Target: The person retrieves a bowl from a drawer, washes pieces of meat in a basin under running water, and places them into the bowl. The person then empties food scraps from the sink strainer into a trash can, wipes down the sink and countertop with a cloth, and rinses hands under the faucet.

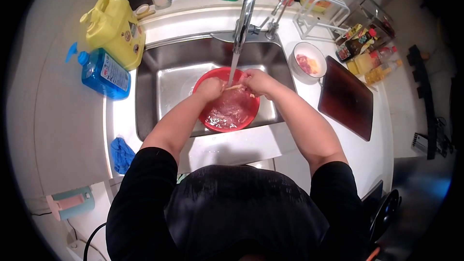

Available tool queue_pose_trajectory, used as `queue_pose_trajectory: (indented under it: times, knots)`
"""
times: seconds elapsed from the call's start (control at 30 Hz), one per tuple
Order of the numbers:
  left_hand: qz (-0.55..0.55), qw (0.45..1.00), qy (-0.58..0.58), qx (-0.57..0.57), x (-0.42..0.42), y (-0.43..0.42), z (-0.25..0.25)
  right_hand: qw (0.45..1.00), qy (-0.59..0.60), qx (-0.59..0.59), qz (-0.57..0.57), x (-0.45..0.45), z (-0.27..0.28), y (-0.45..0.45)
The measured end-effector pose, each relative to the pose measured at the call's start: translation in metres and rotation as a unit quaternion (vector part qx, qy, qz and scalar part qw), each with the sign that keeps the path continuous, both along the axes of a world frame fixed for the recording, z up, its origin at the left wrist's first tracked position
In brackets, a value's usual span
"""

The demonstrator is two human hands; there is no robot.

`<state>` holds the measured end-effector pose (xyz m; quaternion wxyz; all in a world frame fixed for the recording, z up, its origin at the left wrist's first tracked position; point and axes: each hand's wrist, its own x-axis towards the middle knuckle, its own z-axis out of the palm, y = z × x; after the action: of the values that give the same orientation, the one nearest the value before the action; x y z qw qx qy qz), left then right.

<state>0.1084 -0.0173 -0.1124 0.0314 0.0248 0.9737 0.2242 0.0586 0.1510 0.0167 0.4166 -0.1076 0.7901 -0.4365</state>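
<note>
A pale, slender, meat-like strip (234,87) lies crosswise in a round red bowl (218,72) near the front edge of a rectangular steel sink (179,79); the left hand (210,89) grasps one end, the right hand (258,82) the other, both equally near.

My left forearm (178,122) and right forearm (305,118), bare below black sleeves (149,176), converge on the red basin (253,117). My left hand (211,89) curls over its far-left part; my right hand (256,83) bends its fingers inward at its far-right side.
</note>
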Motion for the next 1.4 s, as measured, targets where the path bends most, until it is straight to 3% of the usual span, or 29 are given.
queue_pose_trajectory:
  times: [0.13,0.23,0.33,0.37,0.43,0.53,0.67,0.77,0.87,0.97,1.07,1.17,1.27,1.3,1.4]
  knots:
    - [-0.003,0.993,-0.088,-0.073,-0.006,-0.009,-0.011,0.998,0.048,0.033,0.021,-0.006,0.002,0.006]
    - [-0.007,0.987,-0.145,-0.069,0.011,-0.027,-0.023,0.998,0.052,0.015,0.013,-0.018,0.038,0.014]
    - [0.046,0.991,-0.120,0.040,-0.013,-0.011,-0.042,0.998,0.016,0.033,0.048,-0.023,0.029,0.014]
    - [0.079,0.968,-0.181,0.157,-0.014,-0.007,-0.030,0.999,0.012,0.022,0.022,-0.018,0.025,0.013]
    - [0.139,0.867,-0.295,0.376,-0.011,-0.003,0.014,1.000,0.029,0.002,0.012,-0.011,-0.002,0.013]
    - [0.124,0.764,-0.305,0.555,-0.007,-0.003,0.036,0.999,0.021,-0.032,0.025,-0.011,-0.045,0.007]
    - [0.151,0.634,-0.268,0.709,-0.005,0.006,0.057,0.980,-0.118,-0.152,-0.046,0.009,-0.050,-0.006]
    - [0.138,0.595,-0.288,0.738,-0.001,0.009,0.067,0.955,-0.201,-0.204,-0.080,0.017,-0.056,-0.006]
    - [0.058,0.583,-0.310,0.749,-0.001,0.003,0.059,0.927,-0.235,-0.266,-0.122,0.015,-0.058,-0.008]
    - [0.032,0.648,-0.319,0.691,-0.003,0.005,0.056,0.941,-0.188,-0.228,-0.163,0.009,-0.077,-0.014]
    - [0.081,0.670,-0.291,0.678,0.008,0.011,0.065,0.942,-0.158,-0.237,-0.177,0.007,-0.082,-0.014]
    - [0.086,0.756,-0.220,0.611,0.017,0.010,0.067,0.905,-0.238,-0.260,-0.237,0.000,-0.070,-0.010]
    - [0.023,0.834,-0.166,0.526,0.022,0.003,0.039,0.850,-0.279,-0.311,-0.320,-0.013,-0.067,-0.010]
    - [0.035,0.901,-0.096,0.421,0.025,0.004,0.033,0.822,-0.319,-0.336,-0.332,-0.019,-0.066,-0.008]
    - [0.086,0.912,-0.064,0.396,0.036,0.001,0.022,0.813,-0.314,-0.363,-0.331,-0.035,-0.054,-0.004]
